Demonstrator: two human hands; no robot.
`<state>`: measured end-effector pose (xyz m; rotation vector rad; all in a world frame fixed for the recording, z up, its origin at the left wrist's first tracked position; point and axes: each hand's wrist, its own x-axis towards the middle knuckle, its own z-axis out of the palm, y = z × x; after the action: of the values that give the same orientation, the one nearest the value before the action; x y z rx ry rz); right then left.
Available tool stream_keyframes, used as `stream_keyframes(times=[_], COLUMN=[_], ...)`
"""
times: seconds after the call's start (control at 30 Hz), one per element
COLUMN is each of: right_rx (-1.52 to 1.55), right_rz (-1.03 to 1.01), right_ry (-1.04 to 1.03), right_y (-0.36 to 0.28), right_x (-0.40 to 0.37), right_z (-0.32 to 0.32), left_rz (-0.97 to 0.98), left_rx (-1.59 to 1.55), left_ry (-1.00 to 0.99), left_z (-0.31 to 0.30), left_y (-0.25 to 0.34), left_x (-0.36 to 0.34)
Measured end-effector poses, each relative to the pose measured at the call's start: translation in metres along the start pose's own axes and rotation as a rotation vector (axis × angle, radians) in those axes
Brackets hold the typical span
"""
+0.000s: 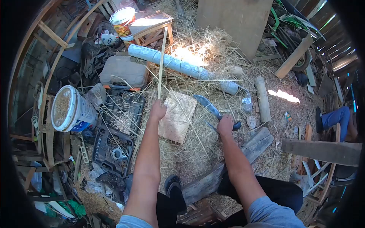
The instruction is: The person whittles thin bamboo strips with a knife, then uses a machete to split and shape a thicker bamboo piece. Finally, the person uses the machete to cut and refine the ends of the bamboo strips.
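My left hand (157, 110) is closed round the lower end of a long, thin bamboo strip (162, 66), which points up and away from me. In my right hand (226, 124) is the handle of a large curved-blade knife (206, 104), its blade angled up to the left and its dark handle end showing past my fingers. Between both hands, on the straw-covered ground, lies a flat piece of wooden board (178, 123). Another narrow dark piece (211, 127) sticks out left of my right hand.
A blue pipe (167, 60) lies beyond the board, near a small wooden stool (152, 23). To the left are a white bucket (74, 110), a grey case (124, 72) and an open black toolbox (112, 148). A thick plank (205, 186) crosses before me. Another person's leg (336, 118) shows at right.
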<state>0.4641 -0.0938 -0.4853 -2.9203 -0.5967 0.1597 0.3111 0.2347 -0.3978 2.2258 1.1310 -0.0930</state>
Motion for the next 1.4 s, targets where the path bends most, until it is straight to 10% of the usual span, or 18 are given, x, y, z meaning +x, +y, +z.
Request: stream_keyframes(times=[0.17, 0.63, 0.97, 1.4], right_rx=[-0.142, 0.214, 0.710, 1.251], right_rz=[0.045, -0.047, 0.223, -0.191], right_ry=[-0.211, -0.105, 0.048, 0.300], right_y=[0.009, 0.022, -0.058, -0.244], right_x=[0.010, -0.028, -0.015, -0.012], right_z=[0.015, 0.006, -0.061, -0.279], left_rz=[0.006, -0.145, 0.157, 0.445], left_rx=[-0.056, -0.793, -1.200, -0.956], left_ry=[0.330, 0.100, 0.118, 0.254], left_z=[0.032, 0.072, -0.009, -0.182], left_y=[-0.031, -0.038, 0.051, 0.129], left_x=[0.026, 0.061, 0.016, -0.079])
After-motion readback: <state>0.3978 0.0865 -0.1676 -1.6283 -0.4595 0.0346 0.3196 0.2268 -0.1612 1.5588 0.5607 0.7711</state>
